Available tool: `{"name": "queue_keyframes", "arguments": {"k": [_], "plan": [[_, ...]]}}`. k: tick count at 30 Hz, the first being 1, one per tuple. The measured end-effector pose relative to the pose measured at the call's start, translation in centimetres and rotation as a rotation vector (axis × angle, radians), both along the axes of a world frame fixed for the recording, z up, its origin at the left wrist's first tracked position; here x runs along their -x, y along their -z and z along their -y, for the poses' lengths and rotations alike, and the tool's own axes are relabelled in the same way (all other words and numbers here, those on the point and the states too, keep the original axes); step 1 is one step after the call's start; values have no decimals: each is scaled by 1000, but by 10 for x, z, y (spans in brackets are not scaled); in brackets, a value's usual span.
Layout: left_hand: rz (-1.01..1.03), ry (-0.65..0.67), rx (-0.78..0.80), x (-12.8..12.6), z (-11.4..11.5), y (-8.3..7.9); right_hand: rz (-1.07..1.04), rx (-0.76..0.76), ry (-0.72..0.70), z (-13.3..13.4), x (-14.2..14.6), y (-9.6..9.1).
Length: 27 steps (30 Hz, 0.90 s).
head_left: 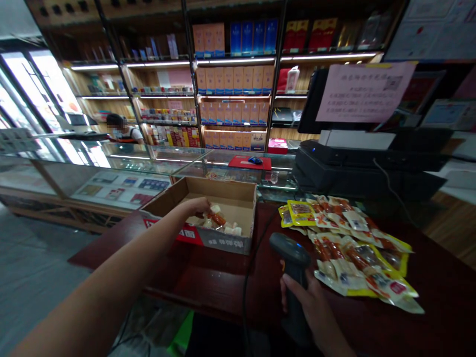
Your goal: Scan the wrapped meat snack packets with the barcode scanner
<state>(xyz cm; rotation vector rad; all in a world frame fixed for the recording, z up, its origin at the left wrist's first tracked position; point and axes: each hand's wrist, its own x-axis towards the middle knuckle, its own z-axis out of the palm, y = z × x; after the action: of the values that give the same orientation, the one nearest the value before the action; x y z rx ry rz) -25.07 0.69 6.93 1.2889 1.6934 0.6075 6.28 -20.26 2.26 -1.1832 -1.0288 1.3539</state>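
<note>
My left hand point(201, 206) reaches into an open cardboard box point(219, 186), its fingers closed on a clear-and-white snack packet point(216, 218) with orange-brown food inside. Other pale packets point(233, 229) lie beside it on the box floor. In my right hand point(310, 297) is a dark grey barcode scanner point(292, 254), gripped by its handle above the front of the table; a small blue light shows on its top. To the right of the scanner lies a pile of sealed snack packets point(349, 248), some with yellow edges.
Behind the dark red table point(208, 272) stand glass display counters point(122, 186) and a black monitor and till point(357, 163). A red mat point(251, 162) holds a computer mouse point(255, 160). A black cable point(245, 282) crosses the table. Another person point(122, 131) is behind the far counter.
</note>
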Motion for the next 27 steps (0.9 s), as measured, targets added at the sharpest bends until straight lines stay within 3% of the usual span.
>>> {"name": "queue_keyframes", "arguments": {"k": [3,8,13,20,27], "plan": [[181,3,-52,-4,7,-12,3,9,11,1,-1,-1],[473,-218,-294,-15,23,-30,-4,13,35,2,-5,0],[727,-249,-476,-53,47,-26,-23,9,35,2,-7,2],[703,-285,-529,-94,77,-2,58,-51,67,4,-10,-11],[700,-251,-561,-111,87,-6,62,-72,71,5,-11,-21]]}}
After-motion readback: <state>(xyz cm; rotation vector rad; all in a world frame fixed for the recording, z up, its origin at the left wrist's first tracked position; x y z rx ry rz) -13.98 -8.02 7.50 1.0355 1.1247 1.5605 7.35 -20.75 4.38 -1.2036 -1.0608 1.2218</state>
